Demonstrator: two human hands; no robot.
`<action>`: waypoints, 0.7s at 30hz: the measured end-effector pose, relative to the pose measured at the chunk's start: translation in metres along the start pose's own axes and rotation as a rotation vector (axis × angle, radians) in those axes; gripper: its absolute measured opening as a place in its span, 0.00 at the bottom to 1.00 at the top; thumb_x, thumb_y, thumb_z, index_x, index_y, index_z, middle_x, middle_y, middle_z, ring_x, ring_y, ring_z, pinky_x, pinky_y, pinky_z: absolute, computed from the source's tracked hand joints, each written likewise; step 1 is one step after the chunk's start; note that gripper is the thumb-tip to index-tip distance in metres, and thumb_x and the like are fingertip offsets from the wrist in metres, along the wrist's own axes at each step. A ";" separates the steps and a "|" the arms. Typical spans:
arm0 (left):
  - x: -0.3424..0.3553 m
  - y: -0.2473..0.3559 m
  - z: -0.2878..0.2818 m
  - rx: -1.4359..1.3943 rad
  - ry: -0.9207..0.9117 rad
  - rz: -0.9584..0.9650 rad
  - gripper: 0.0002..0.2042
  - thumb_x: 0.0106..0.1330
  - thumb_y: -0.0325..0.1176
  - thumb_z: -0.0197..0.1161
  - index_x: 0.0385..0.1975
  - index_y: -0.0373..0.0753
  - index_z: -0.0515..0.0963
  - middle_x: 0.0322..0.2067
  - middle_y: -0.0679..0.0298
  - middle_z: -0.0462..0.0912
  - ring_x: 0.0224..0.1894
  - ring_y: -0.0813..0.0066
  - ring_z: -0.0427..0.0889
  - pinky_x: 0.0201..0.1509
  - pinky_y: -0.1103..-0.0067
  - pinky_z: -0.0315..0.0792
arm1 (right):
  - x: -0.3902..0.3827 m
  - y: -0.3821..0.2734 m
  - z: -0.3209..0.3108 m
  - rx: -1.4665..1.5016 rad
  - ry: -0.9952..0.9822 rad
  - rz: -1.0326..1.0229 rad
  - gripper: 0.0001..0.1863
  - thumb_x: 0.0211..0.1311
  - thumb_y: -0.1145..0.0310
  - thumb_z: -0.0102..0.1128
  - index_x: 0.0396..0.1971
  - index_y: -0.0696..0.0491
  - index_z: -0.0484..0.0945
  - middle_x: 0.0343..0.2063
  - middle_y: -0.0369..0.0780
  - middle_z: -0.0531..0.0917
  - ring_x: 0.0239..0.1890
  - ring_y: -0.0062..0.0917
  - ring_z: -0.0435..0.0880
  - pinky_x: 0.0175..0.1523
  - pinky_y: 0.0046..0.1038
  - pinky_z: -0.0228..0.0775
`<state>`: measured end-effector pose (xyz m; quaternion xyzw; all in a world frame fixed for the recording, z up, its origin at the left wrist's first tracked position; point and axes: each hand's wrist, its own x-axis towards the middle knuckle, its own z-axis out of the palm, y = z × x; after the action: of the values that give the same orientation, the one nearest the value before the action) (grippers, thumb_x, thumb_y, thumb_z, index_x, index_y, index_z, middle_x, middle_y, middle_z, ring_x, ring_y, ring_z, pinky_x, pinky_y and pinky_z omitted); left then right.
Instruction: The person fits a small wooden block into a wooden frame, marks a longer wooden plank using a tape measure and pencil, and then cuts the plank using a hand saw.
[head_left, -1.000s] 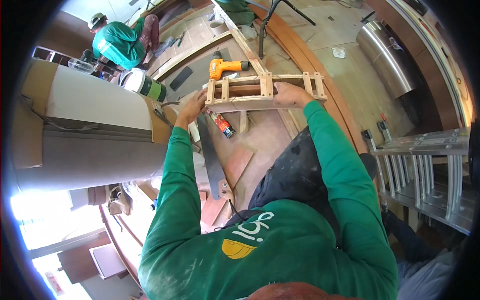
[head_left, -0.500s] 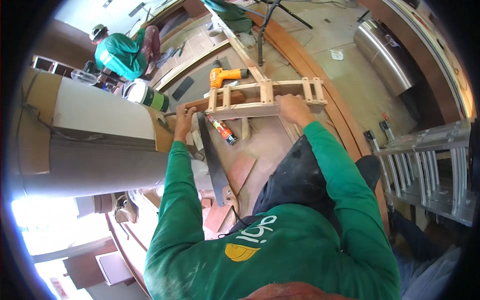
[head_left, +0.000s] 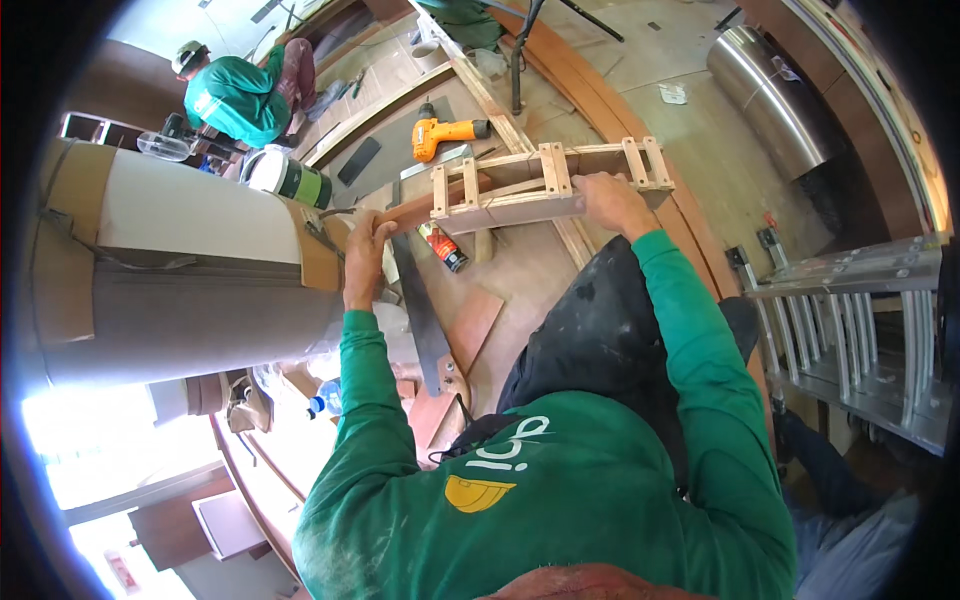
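Note:
A long, narrow wooden frame (head_left: 510, 212) with short crosspieces is raised in front of me, tilted up toward its right end. My right hand (head_left: 615, 203) grips its near side close to that end. From the frame's left end sticks out a reddish-brown wood strip (head_left: 411, 209); part of it lies inside the frame. My left hand (head_left: 366, 258) has its fingers closed round the strip's outer end. Beneath them lie a handsaw (head_left: 418, 305) with a wooden handle and a red-and-black tube (head_left: 443, 248). An orange cordless drill (head_left: 440, 135) rests just beyond the frame.
A large wrapped roll (head_left: 200, 240) stands at my left, beside a white-and-green bucket (head_left: 290, 180). An aluminium ladder (head_left: 850, 290) is at the right, a shiny metal cylinder (head_left: 768, 100) farther off. A co-worker in green (head_left: 238, 100) crouches at the far left. Wood offcuts (head_left: 476, 327) lie near my knee.
The wooden frame has shifted right and slightly up with my right hand. More of the reddish-brown strip shows outside its left end. My left hand has moved slightly left.

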<state>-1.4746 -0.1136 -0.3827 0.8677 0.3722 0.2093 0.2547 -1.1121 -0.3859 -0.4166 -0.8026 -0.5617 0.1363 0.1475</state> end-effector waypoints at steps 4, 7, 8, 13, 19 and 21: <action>-0.019 -0.012 -0.020 0.097 0.015 -0.082 0.15 0.73 0.41 0.64 0.46 0.34 0.76 0.36 0.41 0.83 0.41 0.35 0.81 0.44 0.56 0.74 | 0.003 -0.006 -0.011 -0.022 -0.046 -0.011 0.13 0.67 0.67 0.62 0.48 0.55 0.81 0.44 0.52 0.87 0.53 0.50 0.84 0.59 0.51 0.70; -0.051 -0.004 -0.028 0.164 0.062 -0.136 0.15 0.73 0.41 0.64 0.45 0.35 0.75 0.38 0.40 0.84 0.43 0.34 0.82 0.44 0.54 0.74 | 0.002 -0.006 -0.018 -0.041 -0.085 0.014 0.14 0.69 0.66 0.62 0.51 0.53 0.80 0.46 0.52 0.87 0.54 0.51 0.83 0.60 0.52 0.70; -0.066 0.002 -0.030 0.201 0.104 -0.153 0.14 0.73 0.41 0.64 0.44 0.35 0.75 0.38 0.40 0.84 0.43 0.34 0.83 0.44 0.53 0.74 | 0.004 -0.001 -0.017 -0.055 -0.091 0.013 0.14 0.69 0.65 0.62 0.51 0.53 0.80 0.46 0.50 0.87 0.55 0.49 0.83 0.60 0.53 0.70; -0.169 0.010 -0.044 0.238 0.298 -0.291 0.14 0.74 0.41 0.63 0.44 0.34 0.77 0.38 0.41 0.84 0.39 0.35 0.81 0.43 0.54 0.74 | 0.008 -0.017 -0.009 -0.046 -0.051 -0.029 0.13 0.70 0.65 0.61 0.49 0.53 0.80 0.45 0.49 0.88 0.55 0.48 0.84 0.58 0.57 0.70; -0.275 0.015 -0.042 -0.223 0.359 -0.535 0.16 0.79 0.43 0.59 0.46 0.33 0.78 0.32 0.58 0.82 0.26 0.74 0.75 0.31 0.76 0.72 | 0.032 -0.046 0.013 -0.073 0.026 -0.098 0.11 0.70 0.65 0.61 0.47 0.54 0.78 0.45 0.46 0.88 0.55 0.46 0.84 0.55 0.57 0.70; -0.286 0.019 -0.043 -0.417 0.239 -0.541 0.17 0.81 0.45 0.58 0.48 0.33 0.78 0.32 0.67 0.79 0.26 0.86 0.70 0.28 0.84 0.67 | 0.035 -0.045 0.012 -0.085 -0.012 -0.090 0.12 0.69 0.65 0.62 0.47 0.54 0.78 0.47 0.46 0.87 0.57 0.45 0.83 0.57 0.55 0.70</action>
<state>-1.6693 -0.3279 -0.3873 0.6365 0.5647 0.3057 0.4272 -1.1443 -0.3374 -0.4122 -0.7813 -0.6033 0.1105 0.1158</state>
